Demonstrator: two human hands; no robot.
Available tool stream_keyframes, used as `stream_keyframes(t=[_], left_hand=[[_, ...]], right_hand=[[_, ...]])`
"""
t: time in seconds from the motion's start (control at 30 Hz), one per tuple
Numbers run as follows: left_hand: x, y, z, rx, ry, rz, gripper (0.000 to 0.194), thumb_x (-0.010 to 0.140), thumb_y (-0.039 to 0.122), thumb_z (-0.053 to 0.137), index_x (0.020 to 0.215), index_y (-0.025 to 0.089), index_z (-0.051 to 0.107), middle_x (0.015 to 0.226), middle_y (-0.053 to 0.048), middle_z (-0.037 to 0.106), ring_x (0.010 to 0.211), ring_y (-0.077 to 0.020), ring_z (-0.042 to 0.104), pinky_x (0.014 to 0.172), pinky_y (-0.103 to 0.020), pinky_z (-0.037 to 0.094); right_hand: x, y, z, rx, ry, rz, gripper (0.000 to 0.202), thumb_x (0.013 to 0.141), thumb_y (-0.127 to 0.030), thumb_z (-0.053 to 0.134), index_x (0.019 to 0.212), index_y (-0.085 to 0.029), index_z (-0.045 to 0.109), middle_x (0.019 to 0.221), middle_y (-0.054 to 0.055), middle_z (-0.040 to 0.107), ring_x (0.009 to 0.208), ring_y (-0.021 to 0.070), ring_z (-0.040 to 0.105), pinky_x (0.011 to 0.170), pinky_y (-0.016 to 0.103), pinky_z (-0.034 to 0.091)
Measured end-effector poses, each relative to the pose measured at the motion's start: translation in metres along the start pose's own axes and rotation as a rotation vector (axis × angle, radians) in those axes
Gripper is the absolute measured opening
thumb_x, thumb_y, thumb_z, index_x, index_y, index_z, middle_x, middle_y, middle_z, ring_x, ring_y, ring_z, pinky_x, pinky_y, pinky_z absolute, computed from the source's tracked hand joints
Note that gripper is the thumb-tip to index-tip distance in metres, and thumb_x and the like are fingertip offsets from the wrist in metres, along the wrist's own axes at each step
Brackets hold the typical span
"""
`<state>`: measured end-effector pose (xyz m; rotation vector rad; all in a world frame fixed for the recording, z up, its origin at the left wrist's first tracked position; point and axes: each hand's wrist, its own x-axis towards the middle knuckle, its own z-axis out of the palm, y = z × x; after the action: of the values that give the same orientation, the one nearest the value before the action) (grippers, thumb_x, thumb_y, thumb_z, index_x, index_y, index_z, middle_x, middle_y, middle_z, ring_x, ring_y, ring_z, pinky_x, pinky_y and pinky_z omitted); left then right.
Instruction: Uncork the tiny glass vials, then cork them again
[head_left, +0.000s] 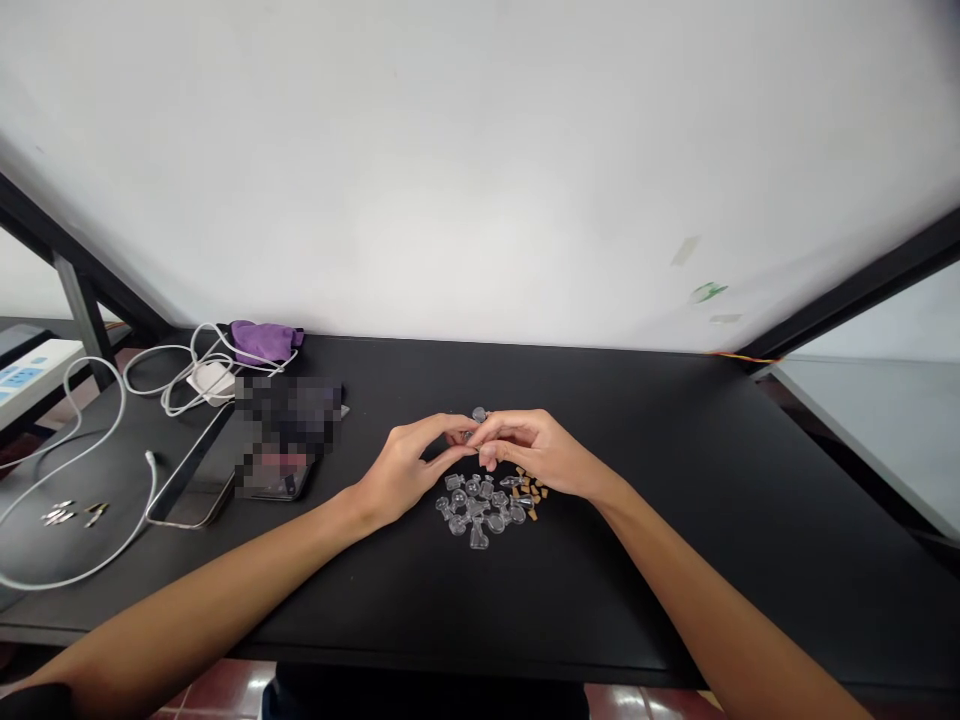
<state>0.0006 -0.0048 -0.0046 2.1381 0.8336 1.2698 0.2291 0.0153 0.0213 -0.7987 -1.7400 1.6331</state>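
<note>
My left hand (411, 462) and my right hand (531, 446) meet fingertip to fingertip just above the table. Pinched in my left fingers is a sliver of a small clear bottle (469, 435), mostly covered by the fingers. My right thumb and fingers are closed against it; whatever they hold is hidden. Below the hands lies a pile of tiny clear bottles (478, 508) in various shapes. Small tan corks (535, 492) are scattered at the pile's right side. One more clear bottle (479, 413) shows just beyond my fingertips.
On the black table (675, 560), a dark phone-like slab (196, 470) and a phone (279, 478) lie to the left. White cable (124, 480), a purple cloth (264, 341) and small metallic pieces (60, 514) are there too. A white wall (480, 200) stands behind.
</note>
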Motion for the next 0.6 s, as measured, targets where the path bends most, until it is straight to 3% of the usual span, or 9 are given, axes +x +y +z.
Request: stream_keyframes(t=[0.3,0.6], left_hand=[[-0.0002,-0.0027,0.0010,0.022,-0.027,0.026,0.026,0.101,0.021,0.066,0.127,0.021,0.067,0.105,-0.006,0.077,0.088,-0.0149,0.074,0.084,-0.027,0.063],[-0.0014,-0.0022,0.0002,0.020,-0.019,0.047,0.023,0.100,0.020,0.068,0.123,0.020,0.068,0.104,-0.006,0.077,0.088,-0.0149,0.074,0.083,-0.026,0.063]], right_hand=[[0.0020,-0.0014,-0.0003,-0.001,0.047,-0.025,0.026,0.093,-0.043,0.075,0.097,-0.017,0.077,0.080,0.004,0.073,0.073,0.0161,0.067,0.074,0.032,0.055],[0.0012,-0.0043,0.0024,0.049,0.003,0.015,0.026,0.095,-0.042,0.074,0.098,-0.016,0.076,0.082,0.006,0.077,0.069,0.0149,0.069,0.067,0.030,0.053]])
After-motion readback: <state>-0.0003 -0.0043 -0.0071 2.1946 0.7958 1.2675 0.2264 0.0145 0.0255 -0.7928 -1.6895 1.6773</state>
